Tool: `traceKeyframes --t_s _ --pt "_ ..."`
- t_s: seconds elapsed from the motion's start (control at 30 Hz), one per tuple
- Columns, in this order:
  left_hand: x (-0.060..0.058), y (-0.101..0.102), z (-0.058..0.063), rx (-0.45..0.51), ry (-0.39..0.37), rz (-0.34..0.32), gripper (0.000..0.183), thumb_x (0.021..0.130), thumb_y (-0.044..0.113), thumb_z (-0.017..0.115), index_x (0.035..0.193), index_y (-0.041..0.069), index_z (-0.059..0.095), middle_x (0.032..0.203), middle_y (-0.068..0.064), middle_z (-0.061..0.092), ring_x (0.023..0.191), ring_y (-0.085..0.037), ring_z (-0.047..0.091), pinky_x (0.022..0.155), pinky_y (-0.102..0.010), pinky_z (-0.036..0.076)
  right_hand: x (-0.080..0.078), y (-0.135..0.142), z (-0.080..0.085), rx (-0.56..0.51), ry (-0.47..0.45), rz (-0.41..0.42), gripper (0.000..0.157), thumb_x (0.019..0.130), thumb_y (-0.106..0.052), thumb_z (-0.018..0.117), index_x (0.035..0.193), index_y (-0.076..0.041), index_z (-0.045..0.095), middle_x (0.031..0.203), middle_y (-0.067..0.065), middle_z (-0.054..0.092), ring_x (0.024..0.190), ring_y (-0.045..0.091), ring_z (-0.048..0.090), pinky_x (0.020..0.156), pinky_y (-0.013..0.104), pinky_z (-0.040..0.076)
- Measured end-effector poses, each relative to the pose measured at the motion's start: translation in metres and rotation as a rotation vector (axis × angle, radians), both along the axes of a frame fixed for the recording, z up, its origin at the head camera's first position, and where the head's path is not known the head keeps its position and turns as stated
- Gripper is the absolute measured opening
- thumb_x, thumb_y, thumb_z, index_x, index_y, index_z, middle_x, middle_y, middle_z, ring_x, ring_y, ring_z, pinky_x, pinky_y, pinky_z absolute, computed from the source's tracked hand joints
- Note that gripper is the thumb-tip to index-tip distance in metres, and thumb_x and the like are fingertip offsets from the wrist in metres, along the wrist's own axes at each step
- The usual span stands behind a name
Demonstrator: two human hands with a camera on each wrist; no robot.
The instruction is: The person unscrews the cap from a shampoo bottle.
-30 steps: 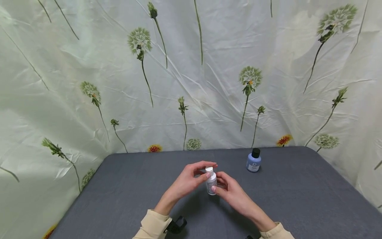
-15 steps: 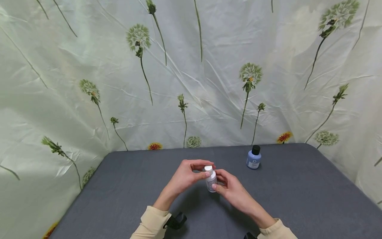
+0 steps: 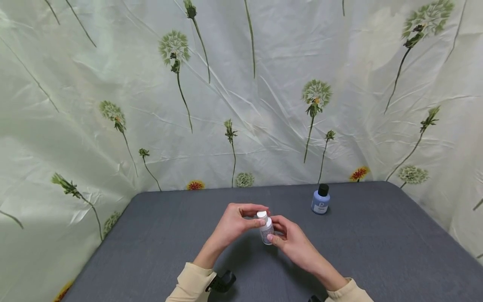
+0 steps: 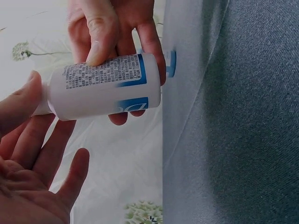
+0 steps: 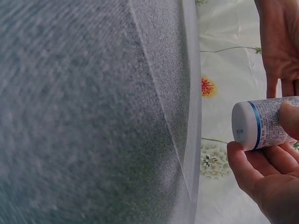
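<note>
A small white bottle (image 3: 267,233) with fine print and a blue band on its label is held up over the dark grey table, slightly tilted. My right hand (image 3: 296,243) grips its body, thumb on the label and fingers behind and under it, as the right wrist view also shows. At the top, my left hand (image 3: 234,224) pinches the white cap (image 3: 262,214) between thumb and fingers. In the left wrist view, the bottle's body (image 4: 103,88) lies across the picture, and the left thumb (image 4: 28,95) presses at the cap end.
A blue bottle (image 3: 320,203) with a black cap stands upright near the back edge of the table (image 3: 170,235), to the right of the hands. Behind the table hangs a pale curtain (image 3: 264,105) printed with dandelions and flowers.
The left hand and the bottle's cap end have shifted slightly to the left in the head view. Both hands keep their hold, and the blue bottle stays in place.
</note>
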State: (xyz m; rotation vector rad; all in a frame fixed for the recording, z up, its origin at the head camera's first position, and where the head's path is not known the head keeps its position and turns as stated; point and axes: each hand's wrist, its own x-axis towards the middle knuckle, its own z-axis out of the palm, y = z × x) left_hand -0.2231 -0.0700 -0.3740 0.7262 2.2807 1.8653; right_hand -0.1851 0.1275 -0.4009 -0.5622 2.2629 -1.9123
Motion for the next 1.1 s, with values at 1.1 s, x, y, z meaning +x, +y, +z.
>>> traceKeyframes --t_s 1.1 --pt "0.002 -0.008 -0.008 0.069 0.021 -0.223 0.042 0.097 0.003 0.061 0.138 0.01 0.058 0.138 -0.003 0.057 0.12 -0.025 0.057 0.094 -0.035 0.049 0.003 -0.003 -0.001 0.074 0.041 -0.132 0.04 0.09 -0.007 0.072 0.126 0.001 0.057 0.122 0.015 0.063 0.113 0.028 0.06 0.09 0.039 0.052"
